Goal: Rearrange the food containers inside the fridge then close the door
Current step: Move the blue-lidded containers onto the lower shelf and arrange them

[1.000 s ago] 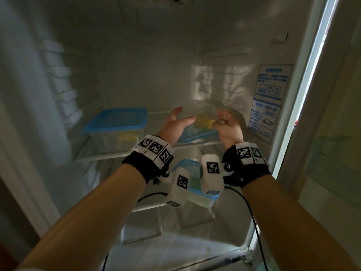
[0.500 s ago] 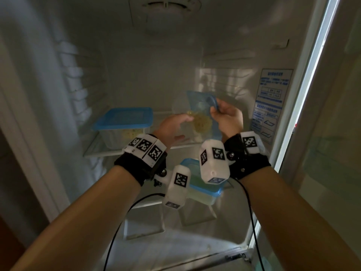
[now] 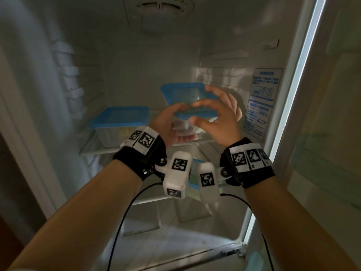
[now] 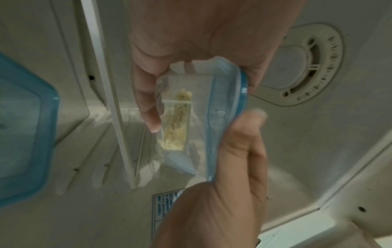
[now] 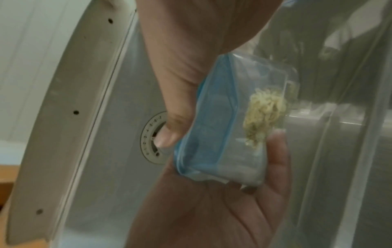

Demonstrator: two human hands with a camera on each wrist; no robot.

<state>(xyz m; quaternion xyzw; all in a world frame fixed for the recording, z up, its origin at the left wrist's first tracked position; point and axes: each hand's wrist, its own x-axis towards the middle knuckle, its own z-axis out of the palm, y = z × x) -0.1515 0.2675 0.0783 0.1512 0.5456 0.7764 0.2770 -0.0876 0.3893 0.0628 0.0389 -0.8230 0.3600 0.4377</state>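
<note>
Step in hand: I'm mid-move w/ one small container [image 3: 195, 112]; clear tub, blue lid, pale shredded food inside.
Left hand [image 3: 168, 126]: curled round the container's left end; thumb on the lid rim, fingers [image 4: 148, 107] under the clear base. Gripping it.
Right hand [image 3: 216, 118]: curled round the right end; thumb by the lid edge, fingers on the far side. Gripping it too.
Container posn: held off the glass, above the right half of the upper shelf [image 3: 101, 151], near its front edge. Approx level in head view; exact tilt I can't tell, wrist views are blurred.
Second container [image 3: 121, 122]: larger, blue lid, sits on the left half of the upper shelf, apart from the held one.
Behind the held one: a blue lid shape [image 3: 185, 92] at the shelf's back right; separate tub or reflection, can't tell.
Lower shelf: another blue-lidded tub [image 3: 193, 184], mostly hidden behind the wrist cams.
Door: open; fridge frame edge [image 3: 289, 106] at right.
Progress (my est.): early to mid. One item in transit, not yet set down.
Left to do: place the held container, let go w/ both hands, shift others if needed, clear arms, shut the door.
Risk: lid-edge grip could slip; keep the base supported.
</note>
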